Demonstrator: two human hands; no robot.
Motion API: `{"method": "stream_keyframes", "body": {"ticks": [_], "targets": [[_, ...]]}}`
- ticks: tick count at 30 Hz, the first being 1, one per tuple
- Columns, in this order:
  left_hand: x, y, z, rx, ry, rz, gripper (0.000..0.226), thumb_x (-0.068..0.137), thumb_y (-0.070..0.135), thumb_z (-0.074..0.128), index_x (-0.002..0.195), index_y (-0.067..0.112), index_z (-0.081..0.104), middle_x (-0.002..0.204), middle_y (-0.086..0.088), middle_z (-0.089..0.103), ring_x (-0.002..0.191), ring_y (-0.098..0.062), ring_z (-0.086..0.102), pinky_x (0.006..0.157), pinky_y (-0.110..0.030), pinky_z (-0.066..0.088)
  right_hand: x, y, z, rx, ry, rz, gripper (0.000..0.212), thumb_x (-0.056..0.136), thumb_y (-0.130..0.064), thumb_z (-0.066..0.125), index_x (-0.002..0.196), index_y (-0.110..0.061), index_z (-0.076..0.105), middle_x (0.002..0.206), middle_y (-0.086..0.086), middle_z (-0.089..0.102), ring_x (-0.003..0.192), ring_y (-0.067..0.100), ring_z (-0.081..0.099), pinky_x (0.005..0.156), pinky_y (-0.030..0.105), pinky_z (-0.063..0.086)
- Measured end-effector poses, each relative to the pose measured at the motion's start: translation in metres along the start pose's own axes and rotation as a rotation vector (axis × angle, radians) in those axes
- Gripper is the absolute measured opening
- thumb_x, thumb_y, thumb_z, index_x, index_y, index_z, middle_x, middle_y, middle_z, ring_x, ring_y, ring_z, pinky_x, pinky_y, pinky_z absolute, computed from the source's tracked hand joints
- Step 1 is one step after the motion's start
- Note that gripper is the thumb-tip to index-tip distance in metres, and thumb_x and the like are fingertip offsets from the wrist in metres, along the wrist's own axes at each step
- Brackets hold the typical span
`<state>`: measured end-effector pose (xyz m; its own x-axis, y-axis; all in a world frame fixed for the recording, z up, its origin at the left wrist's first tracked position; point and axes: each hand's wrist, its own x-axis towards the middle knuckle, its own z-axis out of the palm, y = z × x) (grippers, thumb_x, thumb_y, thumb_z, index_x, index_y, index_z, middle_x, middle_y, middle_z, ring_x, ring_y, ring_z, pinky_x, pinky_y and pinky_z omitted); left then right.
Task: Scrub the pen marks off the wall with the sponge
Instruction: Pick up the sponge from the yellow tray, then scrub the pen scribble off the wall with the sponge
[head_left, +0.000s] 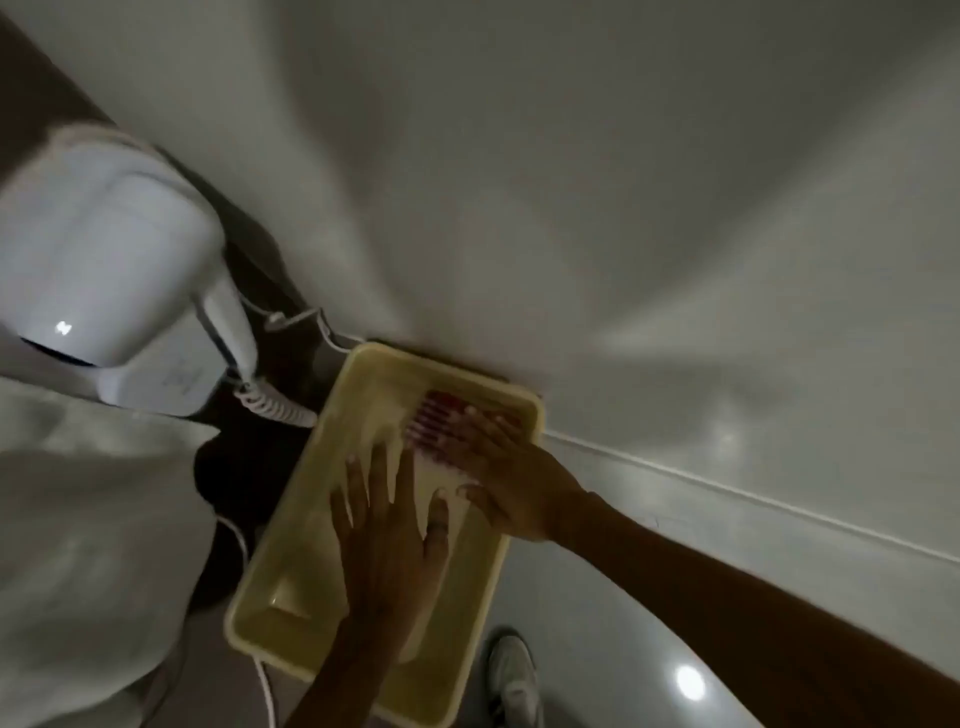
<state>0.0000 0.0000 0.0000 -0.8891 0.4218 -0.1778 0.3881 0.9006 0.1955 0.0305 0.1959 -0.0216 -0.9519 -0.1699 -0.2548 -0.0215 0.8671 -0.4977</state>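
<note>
A yellow plastic basin (291, 545) stands low against the pale grey wall (571, 208). A red ridged sponge (434, 415) lies at the basin's far end. My right hand (511, 478) reaches in from the right, its fingers laid over the sponge and its thumb below it. My left hand (389, 551) rests flat in the middle of the basin with its fingers spread, holding nothing. No pen marks show on the wall in this blurred, dim view.
A white wall-mounted hair dryer (104, 270) with a coiled cord (270, 405) hangs at the left, just beside the basin. A white trim line (727, 488) runs along the wall at the right. A white shoe (514, 675) stands on the glossy floor below the basin.
</note>
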Motion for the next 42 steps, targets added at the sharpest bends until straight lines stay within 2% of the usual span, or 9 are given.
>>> {"method": "stream_keyframes", "body": {"ticks": [4,8,11,15,20,24,28,34,42], "targets": [[0.022,-0.021,0.06,-0.021,-0.089,-0.072,0.076,0.1,0.058,0.023,0.168,0.026,0.034,0.179,-0.013,0.021,0.167,-0.042,0.011,0.133,-0.064,0.014,0.058,0.018,0.048,-0.16,-0.047,0.083,0.073,0.107,-0.051,0.042,0.169,-0.029,0.01,0.179,0.008,0.001,0.165,0.032,-0.003,0.132,0.054,0.008],[0.027,-0.034,0.088,-0.05,-0.028,-0.049,0.067,0.103,0.039,0.045,0.167,0.019,0.035,0.178,-0.019,0.022,0.165,-0.047,0.015,0.132,-0.068,0.017,0.094,0.012,0.065,-0.232,-0.031,0.186,0.084,0.089,-0.062,0.06,0.162,-0.043,0.025,0.175,0.012,0.015,0.156,0.042,0.021,0.117,0.062,0.028],[0.024,-0.032,0.083,-0.052,-0.021,-0.062,0.069,0.104,0.038,0.05,0.169,0.021,0.032,0.178,-0.019,0.019,0.166,-0.046,0.011,0.132,-0.067,0.016,0.104,0.001,0.054,-0.172,-0.014,0.189,0.074,0.087,-0.047,0.065,0.156,-0.037,0.04,0.164,0.014,0.03,0.14,0.046,0.037,0.108,0.054,0.038],[0.005,-0.018,0.058,-0.063,0.007,-0.079,0.071,0.105,0.053,0.032,0.171,0.028,0.023,0.182,-0.013,0.009,0.168,-0.039,0.001,0.135,-0.063,0.01,0.079,-0.011,0.029,-0.144,0.09,0.135,0.066,0.087,-0.033,0.069,0.151,-0.032,0.051,0.157,0.011,0.042,0.129,0.037,0.047,0.103,0.043,0.038],[-0.033,0.026,0.038,-0.105,0.129,-0.004,0.069,0.109,0.052,0.037,0.171,0.023,0.025,0.18,-0.014,0.013,0.168,-0.041,0.005,0.134,-0.06,0.008,-0.003,-0.009,0.004,-0.063,0.316,0.148,0.073,0.081,-0.025,0.06,0.153,-0.034,0.049,0.163,0.013,0.041,0.127,0.036,0.05,0.105,0.047,0.043],[-0.081,0.083,0.056,-0.097,0.109,0.168,0.066,0.109,0.052,0.036,0.168,0.023,0.029,0.179,-0.015,0.014,0.166,-0.042,0.008,0.132,-0.059,0.011,-0.107,0.019,0.025,0.02,0.483,0.27,0.064,0.082,-0.024,0.054,0.145,-0.027,0.057,0.153,0.018,0.051,0.113,0.036,0.053,0.095,0.046,0.051],[-0.152,0.137,0.093,-0.116,-0.028,0.267,0.067,0.107,0.049,0.04,0.167,0.019,0.037,0.179,-0.016,0.017,0.166,-0.041,0.01,0.13,-0.066,0.02,-0.223,0.055,0.073,0.172,0.332,0.55,0.071,0.084,-0.019,0.062,0.153,-0.028,0.049,0.162,0.015,0.039,0.131,0.04,0.046,0.109,0.052,0.045],[-0.228,0.19,0.175,-0.07,-0.299,0.299,0.07,0.107,0.052,0.032,0.169,0.022,0.028,0.18,-0.011,0.01,0.167,-0.037,0.005,0.132,-0.067,0.02,-0.371,0.094,0.172,0.32,0.134,0.931,0.07,0.094,-0.018,0.062,0.158,-0.033,0.038,0.168,0.006,0.029,0.143,0.036,0.04,0.117,0.055,0.045],[-0.213,0.198,0.329,0.031,-0.311,0.342,0.066,0.109,0.047,0.037,0.168,0.018,0.033,0.179,-0.015,0.02,0.166,-0.038,0.01,0.135,-0.059,0.017,-0.42,0.172,0.303,0.362,0.155,1.051,0.07,0.092,-0.017,0.063,0.156,-0.03,0.04,0.164,0.009,0.031,0.136,0.037,0.042,0.113,0.052,0.046]]}}
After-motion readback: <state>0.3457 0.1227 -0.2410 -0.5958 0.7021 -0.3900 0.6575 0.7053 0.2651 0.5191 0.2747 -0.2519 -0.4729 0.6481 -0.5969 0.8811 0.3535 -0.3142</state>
